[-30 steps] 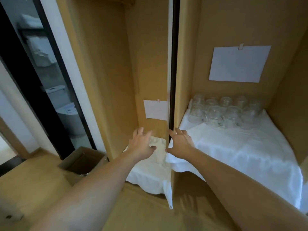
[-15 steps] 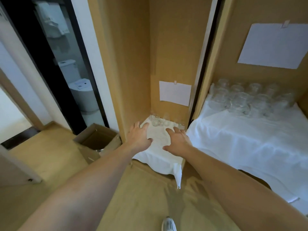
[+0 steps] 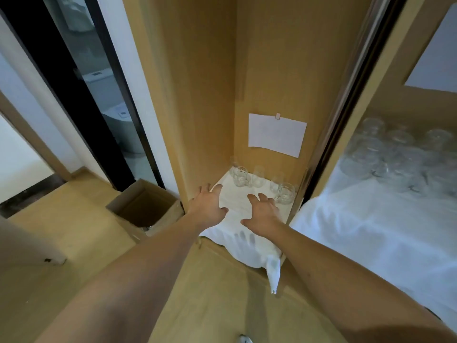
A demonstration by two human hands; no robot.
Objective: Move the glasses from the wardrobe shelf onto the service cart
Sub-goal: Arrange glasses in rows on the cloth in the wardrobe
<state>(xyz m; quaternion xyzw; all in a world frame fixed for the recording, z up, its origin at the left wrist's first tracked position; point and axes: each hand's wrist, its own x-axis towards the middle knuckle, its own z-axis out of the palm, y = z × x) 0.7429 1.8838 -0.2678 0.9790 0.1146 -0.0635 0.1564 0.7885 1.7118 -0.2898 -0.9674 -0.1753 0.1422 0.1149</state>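
Several clear glasses (image 3: 257,180) stand at the back of a narrow wardrobe shelf covered by a white cloth (image 3: 243,240). My left hand (image 3: 207,204) reaches over the cloth's left front part, fingers spread, holding nothing. My right hand (image 3: 262,213) hovers just in front of the nearest glass mug (image 3: 285,193), fingers spread and empty. A larger group of glasses (image 3: 398,154) stands in the right compartment on another white cloth (image 3: 366,233). The service cart is not in view.
An open cardboard box (image 3: 144,209) sits on the wooden floor left of the wardrobe. A paper note (image 3: 277,134) hangs on the shelf's back wall. A dark sliding-door frame (image 3: 343,95) divides the two compartments. A glass bathroom door (image 3: 81,90) is at far left.
The view has swung left and closer to the narrow left compartment. Both hands have moved further in over the cloth toward the glasses, which now show plainly.
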